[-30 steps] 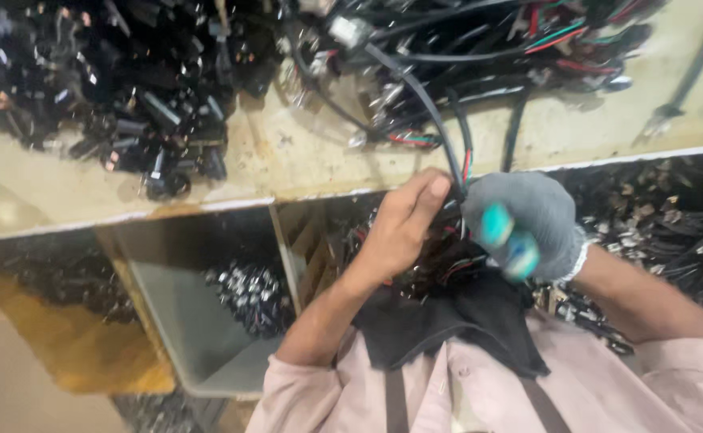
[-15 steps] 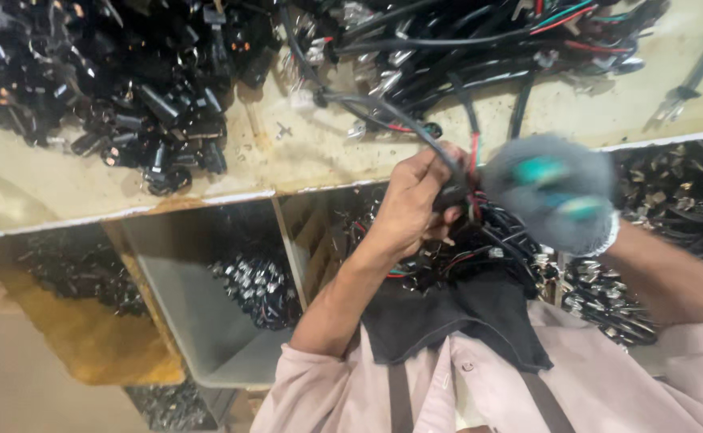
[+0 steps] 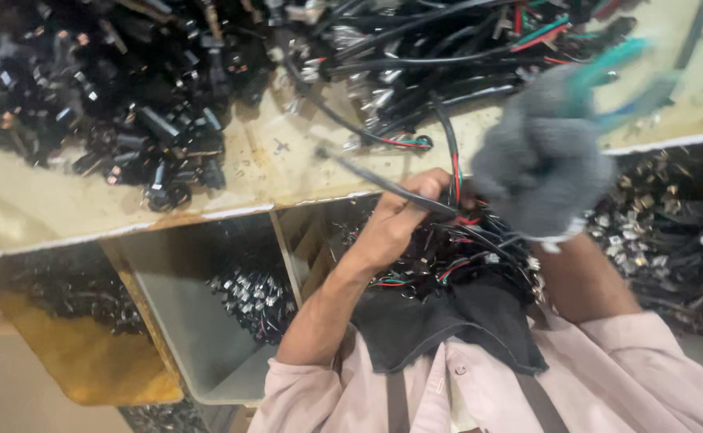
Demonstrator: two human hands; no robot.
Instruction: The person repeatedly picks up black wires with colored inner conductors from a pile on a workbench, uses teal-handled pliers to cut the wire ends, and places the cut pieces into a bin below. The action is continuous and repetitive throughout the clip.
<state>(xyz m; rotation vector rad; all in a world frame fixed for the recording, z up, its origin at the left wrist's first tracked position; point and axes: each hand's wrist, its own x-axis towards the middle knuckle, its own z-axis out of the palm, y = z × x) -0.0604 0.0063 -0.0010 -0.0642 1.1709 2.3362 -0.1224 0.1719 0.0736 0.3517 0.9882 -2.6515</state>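
Both hands work over a bundle of wires point(image 3: 456, 256) at the person's chest, just below the bench edge. Seen from the head camera, the bare left hand point(image 3: 395, 220) is closed around a black cable point(image 3: 383, 186) that runs up and left from it across the bench point(image 3: 287, 160); thumb and fingers pinch it near where it meets the bundle. Just right of it, the right hand point(image 3: 540, 172), in a grey glove, is bunched into a fist and blurred by motion; teal grips of a tool point(image 3: 608, 76) stick out above it, so it looks clamped on those, though the blur hides the fingers. A thin black-and-red wire point(image 3: 454, 160) rises between the two hands, which sit close together.

On the bench, a heap of black connectors point(image 3: 103, 88) lies at the left, and a tangle of black, red and green cables point(image 3: 448, 48) at the top right. Below the bench edge, a grey bin point(image 3: 183, 321) holds small metal-tipped parts point(image 3: 251, 293), and more such parts point(image 3: 664, 232) fill the tray at the right. A dark apron point(image 3: 448, 329) hangs over the pale pink shirt point(image 3: 632, 385).
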